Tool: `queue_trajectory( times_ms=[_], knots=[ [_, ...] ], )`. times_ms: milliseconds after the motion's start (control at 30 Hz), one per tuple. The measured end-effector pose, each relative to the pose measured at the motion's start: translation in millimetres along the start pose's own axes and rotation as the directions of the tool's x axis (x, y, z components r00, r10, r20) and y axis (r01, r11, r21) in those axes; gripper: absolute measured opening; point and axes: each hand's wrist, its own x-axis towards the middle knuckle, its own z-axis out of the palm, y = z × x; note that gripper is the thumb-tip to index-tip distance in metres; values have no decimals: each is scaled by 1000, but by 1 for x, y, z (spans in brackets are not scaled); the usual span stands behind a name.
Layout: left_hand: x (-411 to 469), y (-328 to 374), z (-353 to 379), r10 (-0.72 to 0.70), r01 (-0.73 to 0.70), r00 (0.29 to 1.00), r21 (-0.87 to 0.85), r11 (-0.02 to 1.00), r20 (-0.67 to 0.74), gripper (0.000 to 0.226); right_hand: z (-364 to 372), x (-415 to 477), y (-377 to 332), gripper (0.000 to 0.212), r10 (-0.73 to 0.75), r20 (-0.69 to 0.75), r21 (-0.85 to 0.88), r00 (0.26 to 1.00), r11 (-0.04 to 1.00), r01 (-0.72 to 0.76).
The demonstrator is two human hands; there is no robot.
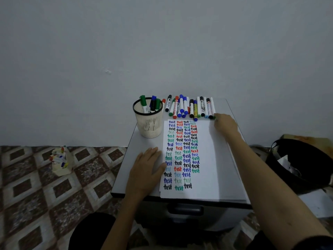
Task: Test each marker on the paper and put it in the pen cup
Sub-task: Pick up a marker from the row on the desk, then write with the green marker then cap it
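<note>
A white paper covered with columns of the word "test" in several colours lies on a small grey table. A cream mesh pen cup with a black rim stands at the table's back left and holds green and blue markers. Several capped markers lie in a row along the back edge. My left hand rests flat on the paper's left edge. My right hand reaches to the right end of the row, fingertips touching the rightmost, green-capped marker.
A black bin with crumpled paper stands on the floor to the right. A cream box of small coloured pens sits on the patterned floor at left. A plain wall is close behind the table.
</note>
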Motion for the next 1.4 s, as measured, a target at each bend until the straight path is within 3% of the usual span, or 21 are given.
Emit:
queue_trajectory(
  times_ms=[133,333,500,667,800,900,1000,1133,1200,1300,1400],
  knots=[
    [1,-1,0,6,-6,1000,-19,1000,-6,77,3,2,-1,24,44,-126,-1,991,999,-44],
    [2,-2,1,12,-12,1000,-23,1000,-14,76,7,7,1,25,-3,-178,-22,984,1000,0],
    [3,-3,1,22,-23,999,-19,1000,-25,73,3,7,3,25,67,-230,85,971,995,-48],
    [2,1,-1,44,-44,998,-15,999,-34,62,1,-4,0,20,198,-402,366,894,930,-41],
    [1,2,-2,26,-27,999,-23,999,-34,63,-3,-32,-12,19,345,-557,627,756,771,111],
    [0,3,-2,26,-26,999,-20,999,-31,64,-5,-59,-19,17,463,-547,792,697,555,253],
    [0,3,-2,27,-27,999,-19,999,-25,65,-11,-96,-24,16,557,-413,910,721,269,314],
    [-1,7,-5,27,-29,999,-61,998,-21,68,-22,-147,-31,10,592,-263,951,762,24,309],
    [-3,11,-9,-23,16,999,-192,981,-33,66,-23,-165,-31,10,549,-188,969,814,-30,244],
    [-7,19,-16,-36,28,999,-376,926,-14,69,-24,-183,-32,12,402,-114,990,909,-27,136],
    [-10,32,-20,104,-81,993,-330,941,54,67,-28,-194,-40,13,287,-59,994,956,-67,81]
  ],
)
